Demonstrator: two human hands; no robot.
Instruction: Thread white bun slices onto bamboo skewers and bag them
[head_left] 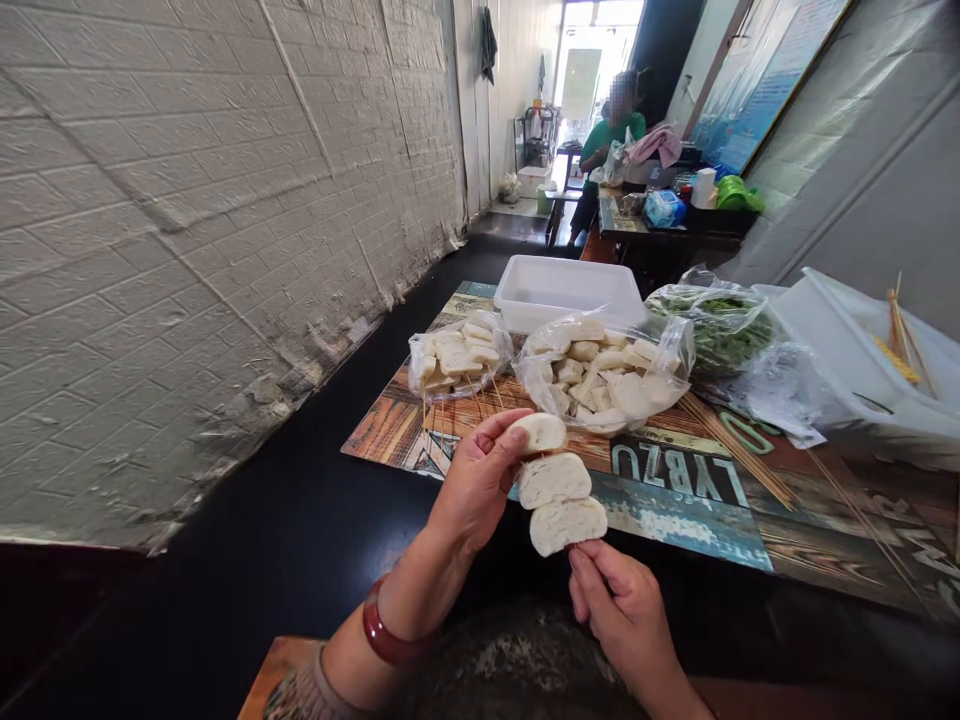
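Slices [555, 482] in a soft row, pinched at both ends

Three pale, bread-like slices hang in front of the person, just over the table's near edge, lined up one below another. A thin stick, mostly hidden, seems to run through them. The left hand [480, 482] has its thumb and fingers closed on the top slice [545, 433]; the right hand [616, 598] pinches narrowly at the lower edge of the bottom slice [568, 527] — most likely on the stick's end, though the fingers cover it.

The slices look light, dry and spongy, so slipping should be a small worry; denting or tearing is the likelier fault. A flat hold across the broad faces would spread pressure, while the stick is probably the firmest place to grip. More pale pieces fill the large plastic bag [534, 378] and the small plastic bag [498, 340] beyond — both sit on the patterned table covering [686, 475].
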